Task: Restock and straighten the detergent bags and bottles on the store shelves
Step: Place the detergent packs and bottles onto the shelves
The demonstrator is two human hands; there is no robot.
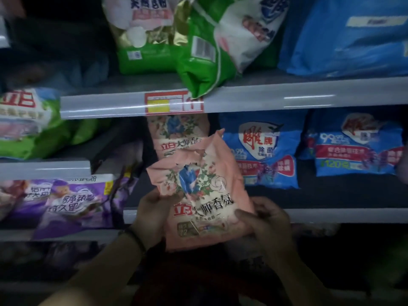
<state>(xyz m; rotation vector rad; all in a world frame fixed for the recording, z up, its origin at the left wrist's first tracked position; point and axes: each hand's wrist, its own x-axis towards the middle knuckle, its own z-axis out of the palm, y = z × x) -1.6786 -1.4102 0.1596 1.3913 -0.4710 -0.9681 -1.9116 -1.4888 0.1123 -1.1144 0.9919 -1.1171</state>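
here both hands [154,215] [269,219] grip a pink bag [205,195] before its twin [176,133], blue bags [260,149] beside.

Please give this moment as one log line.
left hand: holds pink bag | right hand: holds pink bag | pink bag: not yet shelved

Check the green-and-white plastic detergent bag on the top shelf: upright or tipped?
Tipped. The green-and-white plastic detergent bag sits slanted, its lower corner hanging over the grey shelf edge onto the red price tag.

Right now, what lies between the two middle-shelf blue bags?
Nothing; the head view shows a bare gap between the left blue bag and the right blue bag.
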